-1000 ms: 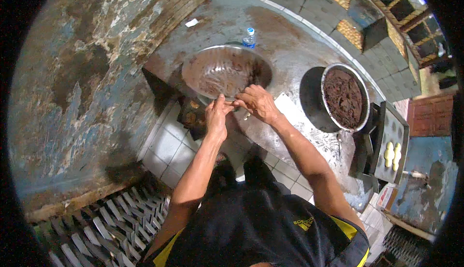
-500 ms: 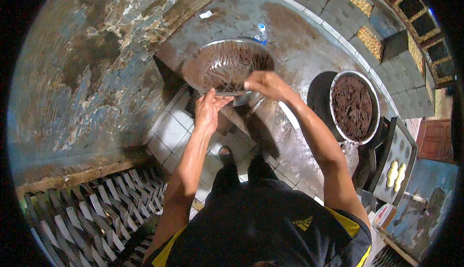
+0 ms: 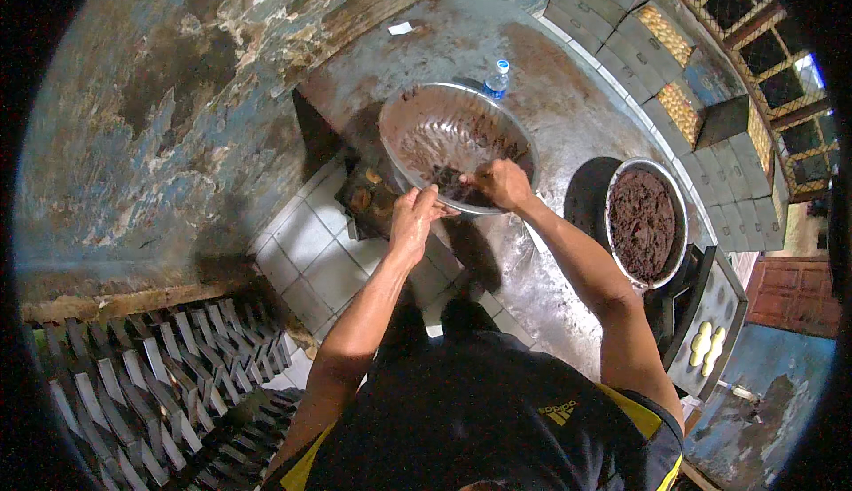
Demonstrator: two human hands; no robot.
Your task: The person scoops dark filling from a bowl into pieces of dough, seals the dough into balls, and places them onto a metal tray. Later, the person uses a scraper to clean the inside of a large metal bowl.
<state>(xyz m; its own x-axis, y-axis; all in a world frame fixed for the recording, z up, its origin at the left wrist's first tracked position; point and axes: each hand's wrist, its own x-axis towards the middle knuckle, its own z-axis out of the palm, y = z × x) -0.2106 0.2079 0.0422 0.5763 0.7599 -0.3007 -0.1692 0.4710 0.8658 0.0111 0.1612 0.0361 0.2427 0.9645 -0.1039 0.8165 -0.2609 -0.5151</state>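
A wide metal basin (image 3: 453, 131), smeared inside with dark brown residue, is tilted toward me over the near edge of the worktable. My left hand (image 3: 415, 221) holds its near rim, thumb on top and fingers underneath. Just inside that rim, my right hand (image 3: 502, 183) is closed, knuckles up, with its fingertips low against the basin wall. Darker clumps lie beside those fingers; whether they pinch something is hidden. To the right stands a second metal basin (image 3: 682, 233), filled with a dark brown crumbly mass (image 3: 642, 225).
A water bottle (image 3: 497, 79) stands behind the tilted basin, and a white scrap (image 3: 401, 28) lies farther back. Pale dough pieces (image 3: 707, 349) sit on a tray (image 3: 719, 300) at right. Stacked metal boxes (image 3: 621, 56) line the far right; slatted metal pieces (image 3: 169, 376) fill the lower left.
The tilted basin's inside now faces me more. My right hand has gone from its rim to just inside it. My left hand stays on the near rim. The whole view has shifted.
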